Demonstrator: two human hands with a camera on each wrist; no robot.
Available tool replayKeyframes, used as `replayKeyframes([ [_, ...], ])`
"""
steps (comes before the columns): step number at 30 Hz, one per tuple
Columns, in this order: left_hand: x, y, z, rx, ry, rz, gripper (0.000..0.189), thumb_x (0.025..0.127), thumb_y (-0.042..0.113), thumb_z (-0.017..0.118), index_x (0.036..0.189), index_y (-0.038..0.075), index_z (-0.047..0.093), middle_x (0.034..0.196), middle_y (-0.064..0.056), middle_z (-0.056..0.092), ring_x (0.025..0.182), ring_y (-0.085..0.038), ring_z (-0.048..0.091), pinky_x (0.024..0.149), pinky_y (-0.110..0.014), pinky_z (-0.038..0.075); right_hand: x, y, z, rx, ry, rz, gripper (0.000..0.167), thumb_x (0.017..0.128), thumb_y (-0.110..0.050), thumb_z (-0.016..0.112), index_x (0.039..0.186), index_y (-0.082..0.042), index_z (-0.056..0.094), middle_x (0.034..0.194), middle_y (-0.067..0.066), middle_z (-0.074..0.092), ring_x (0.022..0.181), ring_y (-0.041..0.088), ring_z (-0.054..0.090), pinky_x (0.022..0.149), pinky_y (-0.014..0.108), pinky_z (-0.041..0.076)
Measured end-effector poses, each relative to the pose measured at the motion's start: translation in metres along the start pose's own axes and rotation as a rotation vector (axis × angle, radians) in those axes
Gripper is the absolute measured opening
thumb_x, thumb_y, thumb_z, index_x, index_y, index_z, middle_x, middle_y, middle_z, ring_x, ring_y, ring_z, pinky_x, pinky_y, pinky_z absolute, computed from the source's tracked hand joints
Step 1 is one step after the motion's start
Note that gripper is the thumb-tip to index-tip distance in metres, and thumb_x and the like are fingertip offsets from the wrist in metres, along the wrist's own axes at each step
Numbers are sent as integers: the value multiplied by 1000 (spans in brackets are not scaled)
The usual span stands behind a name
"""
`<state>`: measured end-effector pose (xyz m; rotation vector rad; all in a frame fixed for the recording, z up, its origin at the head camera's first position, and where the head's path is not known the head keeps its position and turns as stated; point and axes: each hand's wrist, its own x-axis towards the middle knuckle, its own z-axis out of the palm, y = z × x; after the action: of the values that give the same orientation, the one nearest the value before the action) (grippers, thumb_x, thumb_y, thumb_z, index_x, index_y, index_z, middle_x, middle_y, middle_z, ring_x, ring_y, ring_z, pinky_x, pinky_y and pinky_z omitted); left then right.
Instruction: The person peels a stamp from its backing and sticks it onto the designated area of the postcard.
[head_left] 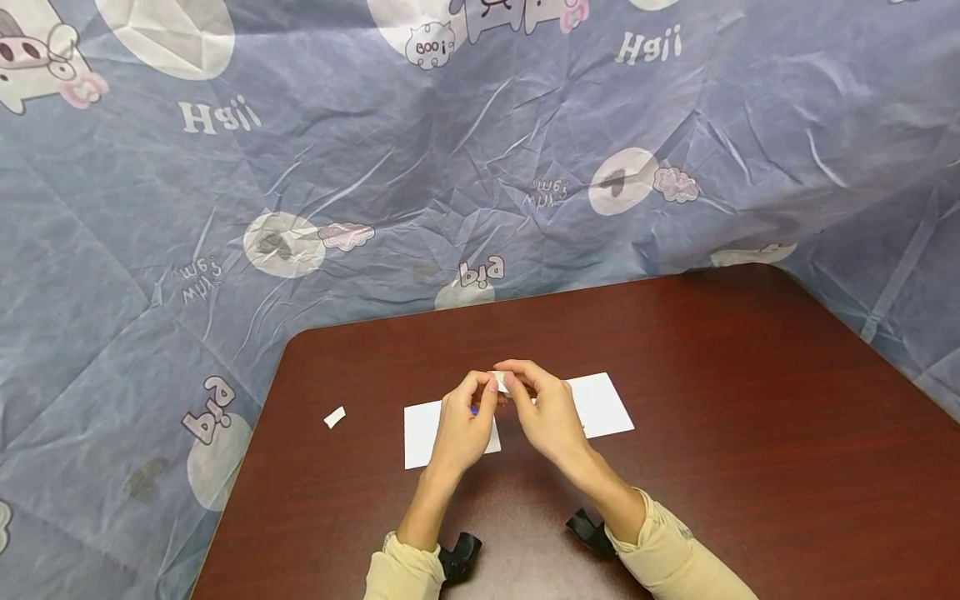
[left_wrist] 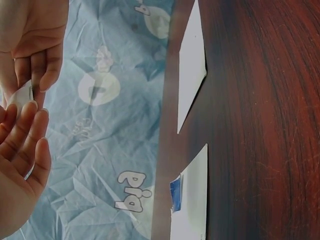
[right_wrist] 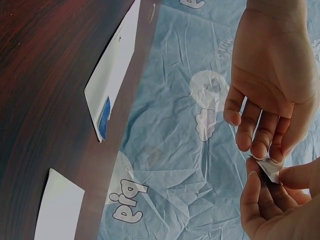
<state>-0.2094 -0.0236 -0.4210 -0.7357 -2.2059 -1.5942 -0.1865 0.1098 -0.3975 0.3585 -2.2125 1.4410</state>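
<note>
A small white piece [head_left: 501, 382] is pinched by the left hand [head_left: 463, 419] and right hand [head_left: 547, 410] above the worktop [head_left: 750, 417], toward its far edge, seemingly to be steadied from both sides, while two white cards [head_left: 603, 406] are laid below and a scrap [head_left: 334, 417] toward the left edge.

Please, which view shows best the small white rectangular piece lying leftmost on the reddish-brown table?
The head view, where the small white rectangular piece lies whole and uncovered on the reddish-brown table. The left wrist view lacks it; the right wrist shows only a pale sliver near the top, perhaps this piece.
</note>
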Motion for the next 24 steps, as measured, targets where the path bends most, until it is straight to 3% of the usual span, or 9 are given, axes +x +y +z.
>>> replayKeyframes([
  [12, 0, 0, 0, 7, -9, 12, 16, 98, 11, 51, 88, 5, 61, 74, -2, 66, 62, -12, 59, 52, -25, 46, 1, 1, 0, 9, 16, -3, 17, 92, 1, 60, 105, -4, 69, 87, 4, 71, 72, 13, 66, 58, 27, 50],
  [20, 0, -1, 0, 13, -16, 20, 16, 98, 12, 51, 87, 6, 61, 74, -6, 66, 61, -12, 58, 51, -25, 46, 1, 1, -2, 22, 3, 5, 16, 93, 0, 59, 105, -3, 68, 85, 4, 71, 69, 23, 65, 56, 25, 48],
  [24, 0, 0, 0, 7, -19, 31, 16, 98, 12, 51, 88, 5, 61, 74, -7, 66, 61, -12, 58, 51, -23, 45, 1, 2, -2, 22, 1, 10, 16, 93, 0, 58, 106, -4, 69, 85, 4, 71, 69, 21, 64, 55, 26, 47],
])
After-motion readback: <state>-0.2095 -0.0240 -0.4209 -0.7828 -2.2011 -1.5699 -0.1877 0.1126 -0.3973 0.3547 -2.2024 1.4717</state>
